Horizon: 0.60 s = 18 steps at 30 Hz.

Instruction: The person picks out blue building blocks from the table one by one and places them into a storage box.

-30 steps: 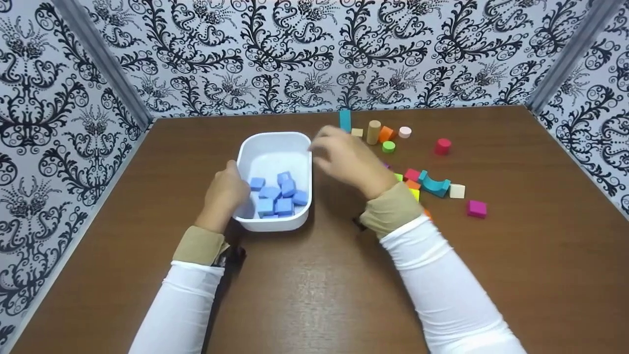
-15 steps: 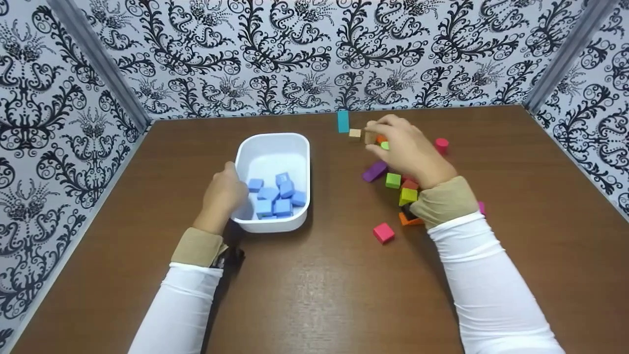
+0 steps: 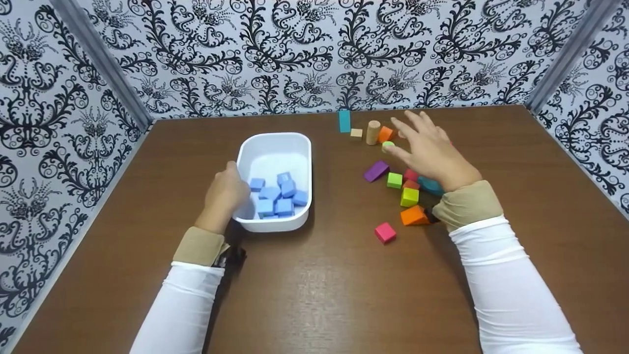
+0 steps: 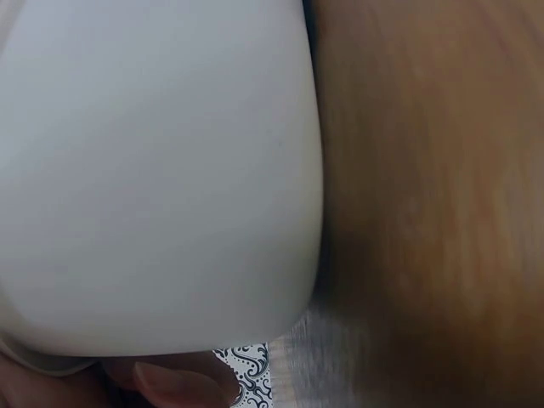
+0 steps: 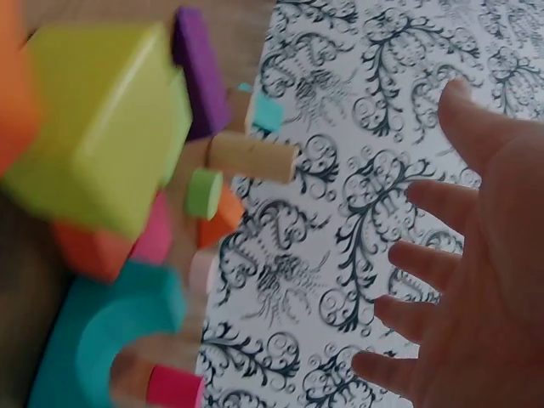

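On the left half of the table, my left hand (image 3: 226, 194) grips the left rim of a white plastic tub (image 3: 275, 225). Several blue blocks (image 3: 269, 193) lie inside, mostly toward its near end. The tub's outer wall (image 4: 161, 170) fills much of the left wrist view, with curled fingers (image 4: 183, 382) at the rim. My right hand (image 3: 432, 152) hovers over the coloured blocks, fingers spread and holding nothing. Below it are a teal arch block (image 5: 127, 314), a green disc (image 5: 204, 194) and a yellow-green cube (image 3: 409, 197). Part of the arch is hidden by the hand in the head view.
A pink-red cube (image 3: 385, 232) and an orange block (image 3: 414, 215) lie nearest the front. Further back are a purple block (image 3: 376, 171), a wooden cylinder (image 3: 373, 132) and a teal rectangular block (image 3: 344, 121). Patterned walls (image 3: 314, 59) border the brown table (image 3: 314, 295).
My right hand has moved from beside the tub's right rim rightward over the coloured blocks, and its fingers have spread. The left hand and tub stay in place.
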Each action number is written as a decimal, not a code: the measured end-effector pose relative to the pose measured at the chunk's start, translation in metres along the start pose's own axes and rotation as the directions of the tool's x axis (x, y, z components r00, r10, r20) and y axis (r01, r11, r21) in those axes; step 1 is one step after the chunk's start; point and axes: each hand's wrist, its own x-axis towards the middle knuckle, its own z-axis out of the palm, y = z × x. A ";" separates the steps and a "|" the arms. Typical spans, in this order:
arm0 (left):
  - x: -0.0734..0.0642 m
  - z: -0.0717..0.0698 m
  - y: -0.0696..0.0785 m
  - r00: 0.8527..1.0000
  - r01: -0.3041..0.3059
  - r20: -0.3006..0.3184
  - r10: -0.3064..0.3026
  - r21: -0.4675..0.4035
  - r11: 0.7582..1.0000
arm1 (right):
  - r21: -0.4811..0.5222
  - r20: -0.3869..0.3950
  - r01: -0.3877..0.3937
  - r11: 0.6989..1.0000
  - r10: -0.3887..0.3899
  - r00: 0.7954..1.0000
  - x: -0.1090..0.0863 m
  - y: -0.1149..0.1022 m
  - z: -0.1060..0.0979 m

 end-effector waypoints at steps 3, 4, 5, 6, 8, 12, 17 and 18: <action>0.000 0.000 0.000 1.000 -0.002 -0.005 0.002 0.005 1.000 | -0.021 0.005 -0.023 1.000 0.023 1.000 -0.001 0.009 0.002; 0.000 0.000 0.000 1.000 -0.003 -0.004 0.003 0.004 1.000 | -0.030 0.004 -0.031 0.999 0.031 1.000 -0.001 0.012 0.003; 0.000 0.000 0.000 1.000 -0.003 -0.003 0.003 0.002 1.000 | -0.039 0.003 -0.037 0.999 0.037 0.999 -0.002 0.015 0.003; 0.000 0.001 0.000 1.000 -0.003 -0.002 0.003 0.000 1.000 | -0.044 0.001 -0.043 0.998 0.043 0.999 -0.002 0.018 0.004; 0.000 0.001 0.001 1.000 -0.001 0.000 0.001 -0.005 1.000 | -0.056 0.001 -0.051 0.997 0.051 0.999 -0.002 0.021 0.004; 0.000 0.001 0.002 1.000 -0.005 0.002 0.005 -0.004 1.000 | -0.075 0.003 -0.063 0.995 0.063 0.998 -0.002 0.024 0.005; 0.001 -0.001 0.003 1.000 -0.019 -0.004 0.019 0.034 0.999 | -0.073 0.006 -0.085 0.994 0.085 0.996 -0.003 0.026 0.005; 0.001 -0.002 0.003 1.000 -0.022 -0.004 0.022 0.041 0.999 | -0.070 0.008 -0.088 0.994 0.088 0.996 -0.003 0.026 0.005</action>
